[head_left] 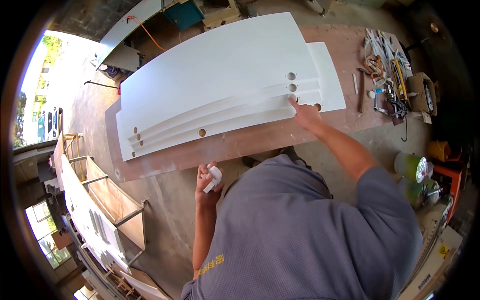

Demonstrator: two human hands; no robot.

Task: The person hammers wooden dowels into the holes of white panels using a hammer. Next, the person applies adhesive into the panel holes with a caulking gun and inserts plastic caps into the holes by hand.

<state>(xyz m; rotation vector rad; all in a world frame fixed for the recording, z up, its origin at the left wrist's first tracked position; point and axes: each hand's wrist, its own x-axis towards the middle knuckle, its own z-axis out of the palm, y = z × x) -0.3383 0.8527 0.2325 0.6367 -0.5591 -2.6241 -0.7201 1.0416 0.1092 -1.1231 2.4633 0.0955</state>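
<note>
A large white panel (215, 65) lies on the table, with curved grooves along its near side and round holes at both ends. My right hand (307, 118) reaches over its right end, the index finger stretched onto the surface by one of the holes (292, 88); the other fingers look curled, and nothing shows in them. Apart from the panel, in front of its near edge, my left hand (206, 192) is closed around a white roll that looks like tape (215, 176), a flat end sticking out. Another hole (202, 132) sits midway along the near edge.
The brown tabletop (330, 120) extends past the panel. Hand tools, including a hammer (362, 90), and a cardboard box (422, 95) crowd its right end. A frame with wooden panels (112, 195) stands at left. Green tins (410, 167) stand on the right.
</note>
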